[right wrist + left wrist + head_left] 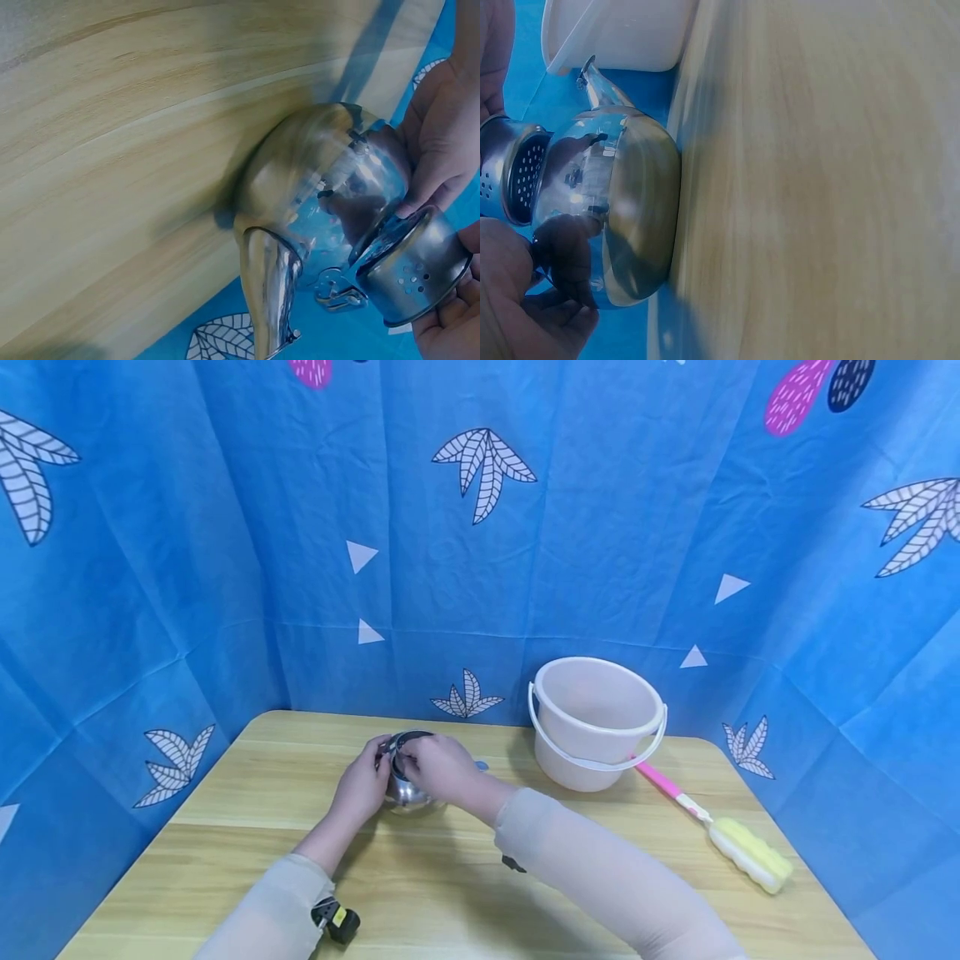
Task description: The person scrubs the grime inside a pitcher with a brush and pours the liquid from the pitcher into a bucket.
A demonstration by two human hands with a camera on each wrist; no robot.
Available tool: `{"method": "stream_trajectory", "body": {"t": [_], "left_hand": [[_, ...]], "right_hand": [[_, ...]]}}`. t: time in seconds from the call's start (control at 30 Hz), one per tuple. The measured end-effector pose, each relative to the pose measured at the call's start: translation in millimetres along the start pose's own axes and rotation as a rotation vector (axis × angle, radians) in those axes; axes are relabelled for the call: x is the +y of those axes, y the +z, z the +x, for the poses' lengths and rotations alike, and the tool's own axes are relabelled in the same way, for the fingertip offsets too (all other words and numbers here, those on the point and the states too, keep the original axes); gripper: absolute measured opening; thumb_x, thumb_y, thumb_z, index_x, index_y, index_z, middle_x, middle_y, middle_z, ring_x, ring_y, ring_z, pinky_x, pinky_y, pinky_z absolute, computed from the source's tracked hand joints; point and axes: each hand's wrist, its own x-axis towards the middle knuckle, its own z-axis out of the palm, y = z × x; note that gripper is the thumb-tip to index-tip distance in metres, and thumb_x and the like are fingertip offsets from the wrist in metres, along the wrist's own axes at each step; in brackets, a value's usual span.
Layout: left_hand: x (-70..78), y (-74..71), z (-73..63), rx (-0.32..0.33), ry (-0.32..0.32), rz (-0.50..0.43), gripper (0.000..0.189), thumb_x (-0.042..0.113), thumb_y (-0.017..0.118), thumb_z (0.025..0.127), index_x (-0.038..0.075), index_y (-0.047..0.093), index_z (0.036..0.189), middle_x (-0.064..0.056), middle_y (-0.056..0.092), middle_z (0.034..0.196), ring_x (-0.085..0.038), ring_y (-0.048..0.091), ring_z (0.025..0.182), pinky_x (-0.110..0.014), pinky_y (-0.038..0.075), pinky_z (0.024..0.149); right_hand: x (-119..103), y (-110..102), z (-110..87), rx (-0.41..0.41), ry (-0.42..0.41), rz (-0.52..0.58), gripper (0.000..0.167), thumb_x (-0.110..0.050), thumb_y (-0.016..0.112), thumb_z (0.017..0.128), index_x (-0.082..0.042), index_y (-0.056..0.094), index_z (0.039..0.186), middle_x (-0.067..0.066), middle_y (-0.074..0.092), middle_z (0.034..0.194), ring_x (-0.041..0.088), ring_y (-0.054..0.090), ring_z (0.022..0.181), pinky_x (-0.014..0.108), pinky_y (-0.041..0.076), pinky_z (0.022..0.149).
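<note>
A shiny stainless steel teapot (407, 795) stands on the wooden table, its spout (268, 292) towards the bucket. My left hand (363, 781) grips the teapot at its left side near the dark handle, its fingers (559, 319) against the round body. Over the mouth, my right hand (447, 770) holds a perforated metal tea strainer (411, 271) by its outer end. In the left wrist view the strainer (523, 176) is tilted and lies close against the teapot's opening.
A white bucket (558, 739) with its handle hanging down stands at the back right. Beside it lies a sponge brush (750, 853) with a pink and white handle. Blue patterned curtain (600, 527) surrounds the back and sides of the table (247, 835).
</note>
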Motion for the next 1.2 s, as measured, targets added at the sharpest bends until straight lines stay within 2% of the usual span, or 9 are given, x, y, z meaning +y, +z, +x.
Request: {"method": "stream_trajectory", "body": {"t": [0.27,0.63,0.87,1.03,1.2], "left_hand": [[0.4,0.0,-1.6,-0.004,0.004,0.008,0.044,0.019,0.041,0.108,0.004,0.040,0.149,-0.026,0.056,0.138,-0.044,0.055,0.124,-0.056,0.047,0.102],[1.1,-0.3,-0.6,-0.005,-0.006,-0.004,0.045,0.019,0.041,0.108,0.004,0.039,0.150,-0.026,0.055,0.140,-0.045,0.054,0.126,-0.057,0.045,0.103],[0.7,-0.1,-1.8,0.000,-0.011,-0.013,0.044,0.019,0.042,0.108,0.004,0.041,0.149,-0.026,0.056,0.138,-0.045,0.054,0.125,-0.057,0.045,0.103],[0.9,-0.1,-2.2,0.002,-0.011,-0.014,0.043,0.018,0.043,0.107,0.004,0.042,0.149,-0.026,0.055,0.139,-0.045,0.053,0.126,-0.057,0.044,0.104],[1.6,-0.9,-1.6,0.014,-0.003,-0.005,0.043,0.016,0.043,0.107,0.004,0.042,0.149,-0.027,0.056,0.138,-0.047,0.053,0.125,-0.058,0.045,0.103]], "right_hand": [[-2,-4,-6.5,0.004,-0.020,-0.006,0.023,-0.018,0.065,0.097,-0.017,0.066,0.075,-0.010,0.062,0.068,0.004,0.055,0.061,0.019,0.051,0.064],[-7,-10,-17.3,-0.041,-0.051,-0.027,0.019,-0.017,0.064,0.098,-0.017,0.067,0.079,-0.009,0.066,0.075,0.006,0.065,0.077,0.024,0.057,0.080],[-10,-13,-22.8,-0.033,-0.083,-0.027,0.025,-0.017,0.064,0.098,-0.018,0.059,0.073,-0.011,0.061,0.069,0.002,0.057,0.066,0.021,0.054,0.071],[-12,-19,-30.6,-0.029,-0.109,-0.038,0.030,-0.015,0.065,0.095,-0.018,0.054,0.068,-0.011,0.053,0.063,0.004,0.050,0.059,0.020,0.048,0.060],[-12,-24,-35.7,-0.014,-0.136,-0.053,0.030,-0.014,0.066,0.094,-0.019,0.053,0.068,-0.011,0.051,0.063,0.005,0.047,0.058,0.020,0.044,0.058]]}}
